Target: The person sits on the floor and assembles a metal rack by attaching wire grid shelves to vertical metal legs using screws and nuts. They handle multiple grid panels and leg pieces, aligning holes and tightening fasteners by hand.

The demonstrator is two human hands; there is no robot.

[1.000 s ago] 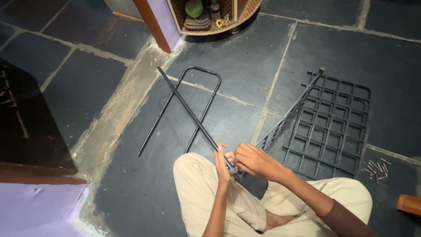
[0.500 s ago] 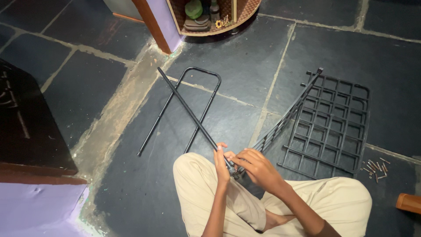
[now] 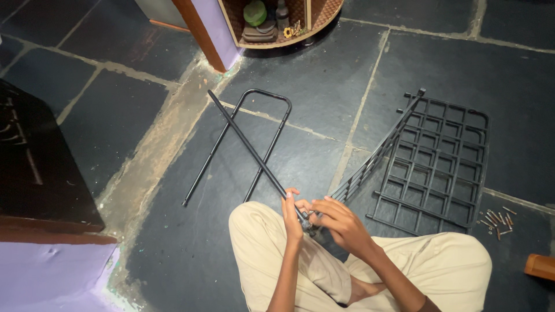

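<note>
**Hands meet at the end of a black rod on a slate floor**

Where dark slate tiles (image 3: 324, 75) meet in pale, worn joints, a person in beige trousers sits cross-legged, and both hands come together just above the knees. The left hand (image 3: 292, 216) is closed around the near end of a long black metal rod (image 3: 248, 147), which slants away up the floor and crosses a U-shaped black tube frame (image 3: 263, 95) lying flat. The right hand (image 3: 341, 222) is curled, its fingertips pinching a small fitting at that same rod end; what the fitting is cannot be told. Just right of the hands, a narrow black grid panel (image 3: 378, 153) stands tilted on edge, its far end resting over a larger black grid shelf (image 3: 445, 167) that lies flat on the tiles. A scatter of small screws (image 3: 497, 221) lies near the shelf's right corner.

Against the view half a second earlier, the rod, frame and grids lie in the same places, and the hands keep the same grip at the rod end.

At the top edge, a rounded wooden corner shelf (image 3: 324, 17) holds a green lidded jar (image 3: 255, 13), a dark bottle and a few small items. A dark wooden cabinet (image 3: 40, 173) stands at the left, against a purple wall (image 3: 52, 277).
</note>
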